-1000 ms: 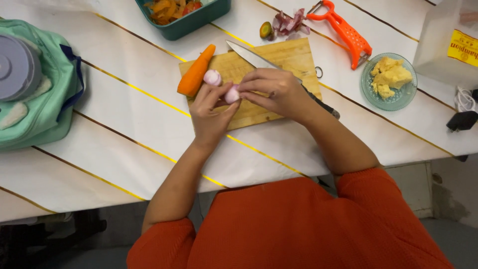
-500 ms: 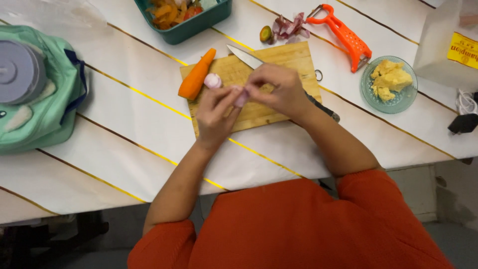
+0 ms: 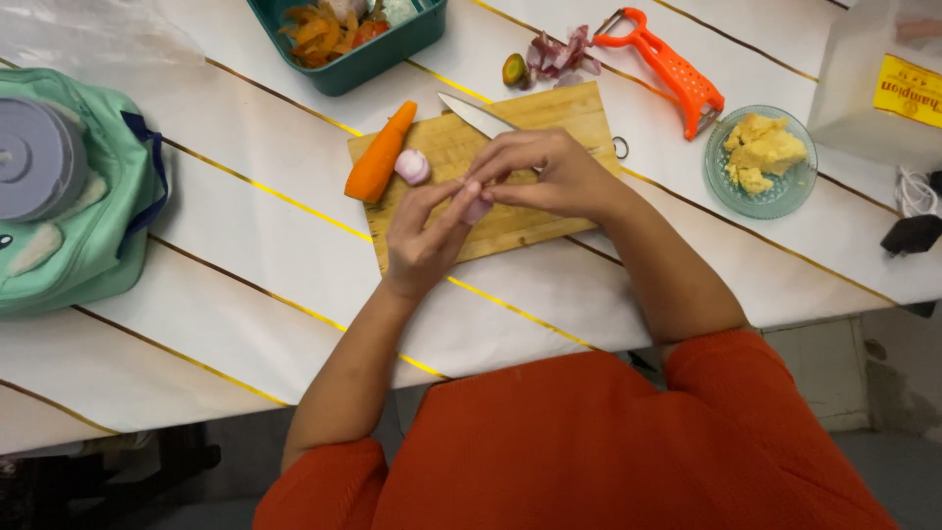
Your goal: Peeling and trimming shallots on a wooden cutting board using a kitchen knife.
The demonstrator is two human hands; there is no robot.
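Observation:
My left hand (image 3: 424, 236) and my right hand (image 3: 545, 175) meet over a wooden cutting board (image 3: 579, 123), both pinching a small pink shallot piece (image 3: 477, 210) between the fingertips. A second peeled shallot (image 3: 412, 166) lies on the board next to an orange carrot (image 3: 380, 153) at the board's left edge. A knife (image 3: 473, 114) rests on the board, its blade pointing to the far left and its handle hidden under my right hand.
A teal tray of vegetable scraps (image 3: 363, 59) stands at the back. Purple peels (image 3: 559, 51), an orange peeler (image 3: 669, 69) and a glass bowl of yellow chunks (image 3: 761, 157) lie to the right. A green bag (image 3: 88, 196) with a round lid sits left; a white box (image 3: 888, 88) far right.
Both hands have drawn closer together around the shallot piece, the fingertips working at its skin. The other things on the table have stayed put.

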